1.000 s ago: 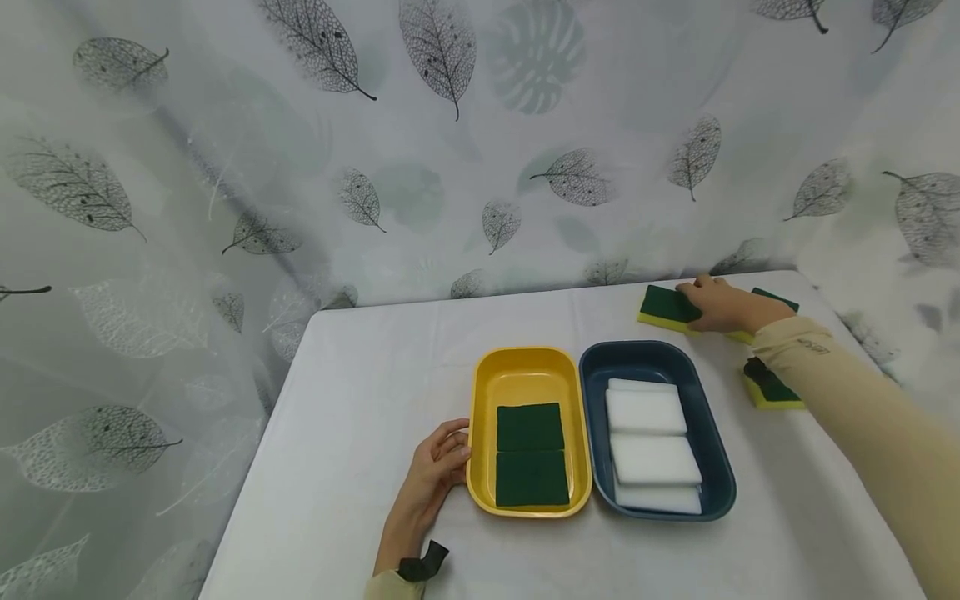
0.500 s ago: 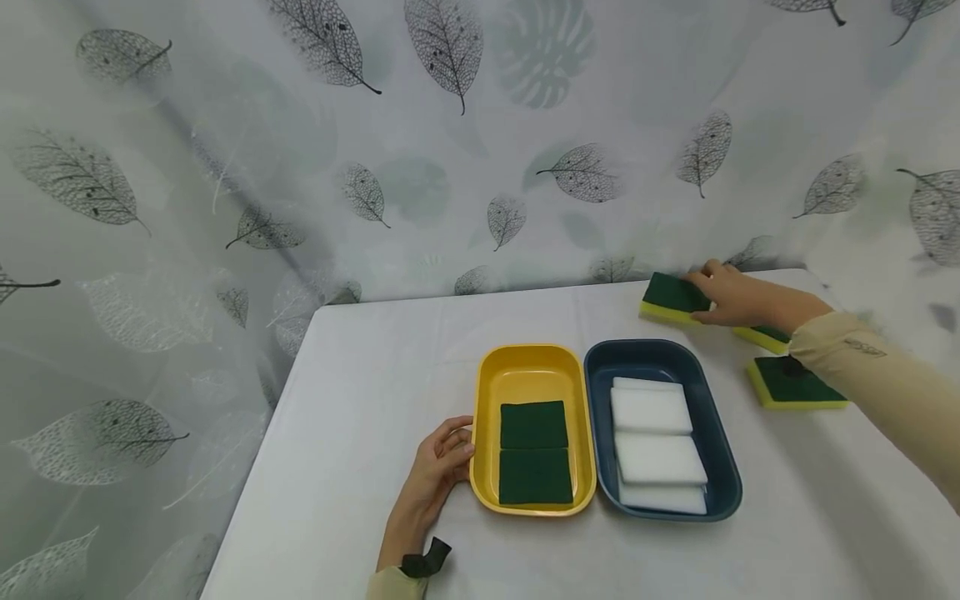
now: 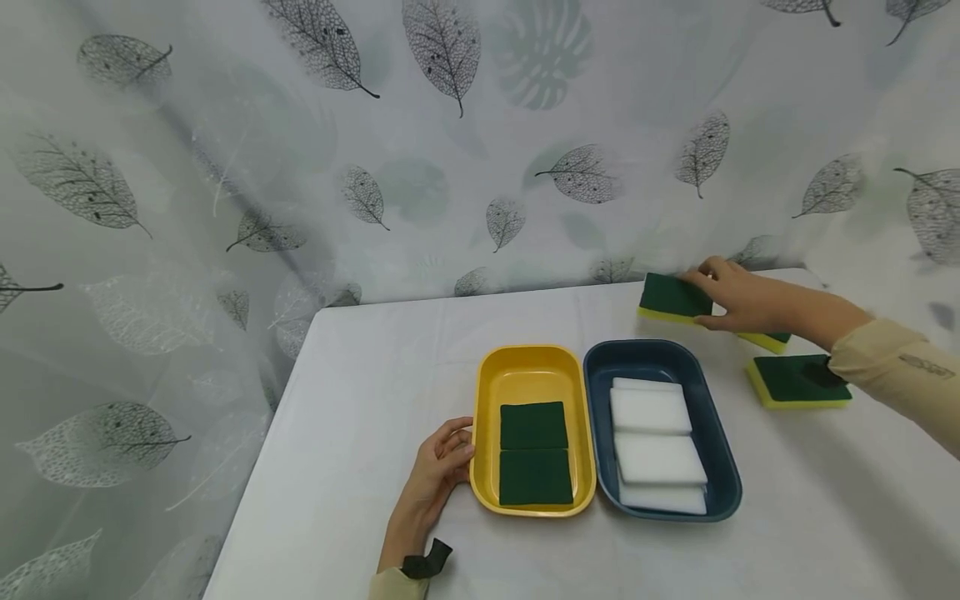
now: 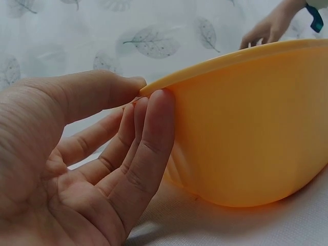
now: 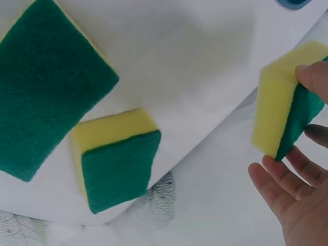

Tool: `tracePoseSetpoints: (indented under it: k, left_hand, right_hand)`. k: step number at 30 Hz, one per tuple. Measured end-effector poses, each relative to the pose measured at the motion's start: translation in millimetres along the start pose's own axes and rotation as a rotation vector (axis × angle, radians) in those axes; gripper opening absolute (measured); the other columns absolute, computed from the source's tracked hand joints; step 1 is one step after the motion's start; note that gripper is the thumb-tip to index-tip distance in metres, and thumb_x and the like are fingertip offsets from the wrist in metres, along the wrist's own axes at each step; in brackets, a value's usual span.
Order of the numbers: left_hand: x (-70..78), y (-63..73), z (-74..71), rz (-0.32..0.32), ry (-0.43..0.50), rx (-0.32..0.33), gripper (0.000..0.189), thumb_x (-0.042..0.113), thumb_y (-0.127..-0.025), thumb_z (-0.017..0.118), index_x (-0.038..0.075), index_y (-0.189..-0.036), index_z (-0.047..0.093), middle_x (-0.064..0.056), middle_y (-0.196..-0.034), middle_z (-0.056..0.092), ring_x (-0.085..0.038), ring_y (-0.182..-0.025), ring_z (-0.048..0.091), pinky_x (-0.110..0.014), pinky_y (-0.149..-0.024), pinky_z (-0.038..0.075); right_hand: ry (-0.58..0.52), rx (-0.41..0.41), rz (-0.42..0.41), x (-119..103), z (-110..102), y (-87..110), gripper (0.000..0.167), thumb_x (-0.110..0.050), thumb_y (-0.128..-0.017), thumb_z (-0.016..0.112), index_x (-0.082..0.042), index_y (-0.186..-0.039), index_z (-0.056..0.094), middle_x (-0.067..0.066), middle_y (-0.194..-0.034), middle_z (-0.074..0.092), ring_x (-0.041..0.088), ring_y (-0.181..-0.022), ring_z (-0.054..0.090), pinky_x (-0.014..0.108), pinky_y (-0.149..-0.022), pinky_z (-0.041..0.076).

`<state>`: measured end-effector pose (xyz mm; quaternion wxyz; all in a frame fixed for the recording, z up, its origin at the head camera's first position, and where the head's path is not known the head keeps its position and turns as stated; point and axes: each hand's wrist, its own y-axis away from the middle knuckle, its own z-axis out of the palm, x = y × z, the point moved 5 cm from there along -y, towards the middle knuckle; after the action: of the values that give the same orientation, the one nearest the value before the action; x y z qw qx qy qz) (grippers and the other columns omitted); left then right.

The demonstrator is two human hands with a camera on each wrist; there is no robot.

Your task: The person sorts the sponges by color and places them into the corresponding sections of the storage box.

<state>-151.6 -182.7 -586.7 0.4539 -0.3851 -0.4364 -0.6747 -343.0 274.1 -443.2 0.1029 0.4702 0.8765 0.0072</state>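
At the far right of the head view my right hand (image 3: pixel 738 296) pinches a green-and-yellow scrub sponge (image 3: pixel 671 293) between thumb and fingers. The right wrist view shows that sponge (image 5: pixel 277 100) held by its edges, the yellow foam side facing left. Two more scrub sponges lie nearby, one partly behind my hand (image 3: pixel 765 342) and one closer to me (image 3: pixel 804 379). My left hand (image 3: pixel 431 475) holds the left rim of a yellow tray (image 3: pixel 525 379); in the left wrist view the thumb is at the rim and the fingers press the outer wall (image 4: pixel 241 138).
Two green-topped pieces (image 3: pixel 533 427) lie end to end inside the yellow tray. Right beside it stands a dark blue tray (image 3: pixel 637 354) with several white sponge blocks (image 3: pixel 652 412). Everything sits on a white-covered table (image 3: pixel 375 375), with a leaf-print curtain (image 3: pixel 450 167) behind.
My right hand has closed on the far sponge and tipped it up slightly. The right forearm has swung to the right, uncovering more of the nearer sponge. My left hand stays at the tray.
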Motion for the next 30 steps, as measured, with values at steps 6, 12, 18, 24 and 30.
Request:
tracePoseSetpoints:
  k: [6,12,18,24,30]
  left_hand:
    - [2.5,0.7,-0.4,0.003,-0.007,-0.003,0.048,0.009,-0.098,0.067,0.004,-0.143,0.049,-0.002,-0.107,0.070,-0.014,-0.085,0.071,-0.028,-0.075,0.064]
    - [0.8,1.2,0.5,0.001,-0.008,0.005,0.048,0.009,-0.098,0.067,0.006,-0.143,0.049,-0.002,-0.106,0.069,-0.014,-0.082,0.070,-0.028,-0.074,0.064]
    - [-0.3,1.3,1.5,0.010,-0.004,-0.004,0.049,0.009,-0.098,0.067,0.005,-0.143,0.049,-0.002,-0.105,0.069,-0.014,-0.081,0.070,-0.028,-0.074,0.064]
    - [0.5,2.6,1.6,0.018,-0.002,-0.003,0.047,0.009,-0.098,0.067,0.006,-0.142,0.050,-0.002,-0.104,0.068,-0.014,-0.081,0.069,-0.027,-0.073,0.064]
    - [0.8,2.7,2.7,0.012,-0.004,0.001,0.045,0.009,-0.099,0.066,0.007,-0.141,0.051,-0.001,-0.104,0.068,-0.014,-0.082,0.069,-0.027,-0.073,0.063]
  right_hand:
    - [-0.004,0.038,-0.065,-26.9,-7.2,6.6,0.074,-0.024,-0.094,0.077,-0.001,-0.154,0.041,0.028,-0.138,0.048,0.041,-0.120,0.056,0.059,-0.094,0.055]
    - [0.028,0.069,-0.130,-56.0,-9.8,5.6,0.073,-0.027,-0.094,0.078,-0.002,-0.152,0.044,0.024,-0.133,0.053,0.031,-0.110,0.061,0.050,-0.088,0.058]
    - [0.041,0.097,-0.177,-87.5,-15.6,3.6,0.070,-0.029,-0.096,0.075,-0.003,-0.153,0.043,0.025,-0.136,0.053,0.029,-0.107,0.061,0.049,-0.089,0.059]
    - [0.032,0.120,-0.214,-110.3,-14.5,-0.6,0.070,-0.029,-0.096,0.075,-0.004,-0.154,0.043,0.024,-0.138,0.051,0.028,-0.106,0.061,0.047,-0.089,0.059]
    - [0.041,0.134,-0.265,-128.7,-4.8,-7.1,0.070,-0.032,-0.096,0.076,-0.004,-0.152,0.046,0.021,-0.136,0.053,0.027,-0.109,0.061,0.046,-0.092,0.059]
